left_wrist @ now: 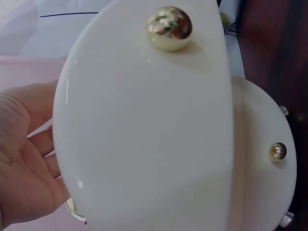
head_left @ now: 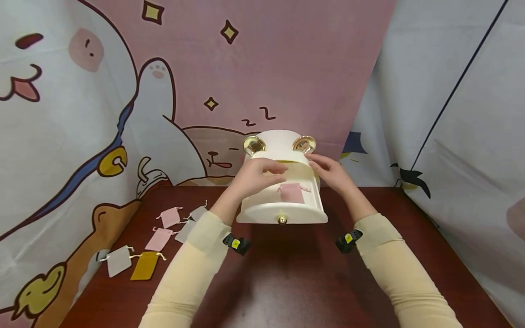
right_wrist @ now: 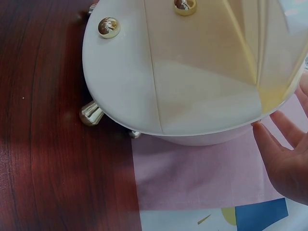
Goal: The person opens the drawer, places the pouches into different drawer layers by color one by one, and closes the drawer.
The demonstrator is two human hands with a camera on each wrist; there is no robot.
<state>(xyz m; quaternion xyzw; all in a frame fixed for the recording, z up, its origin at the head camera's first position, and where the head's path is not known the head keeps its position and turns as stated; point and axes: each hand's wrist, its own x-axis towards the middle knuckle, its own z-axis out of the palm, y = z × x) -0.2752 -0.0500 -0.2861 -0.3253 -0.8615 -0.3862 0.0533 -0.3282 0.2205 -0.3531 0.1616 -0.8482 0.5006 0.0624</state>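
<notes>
A white storage box point(head_left: 280, 145) with two gold round ears stands at the back of the table, its upper drawer point(head_left: 264, 212) pulled out. Inside that drawer lies a pink drawstring pouch point(head_left: 291, 193). My left hand point(head_left: 257, 176) is over the drawer's left side, fingers loosely bent and pointing inward, nothing in them. At the box's right side, my right hand point(head_left: 331, 173) has its fingertips against the edge, as the right wrist view shows on the white shell point(right_wrist: 207, 108). The drawer front with its gold knob point(left_wrist: 169, 29) fills the left wrist view and hides part of the left hand.
On the table's left lie two pink pouches point(head_left: 159, 238), a mustard pouch point(head_left: 145, 265) and several grey pouches point(head_left: 119, 261), some partly behind the left sleeve. A lower drawer front point(left_wrist: 264, 159) shows below the pulled-out one. The box stands on metallic feet point(right_wrist: 91, 113). A printed cloth point(head_left: 287, 68) hangs behind.
</notes>
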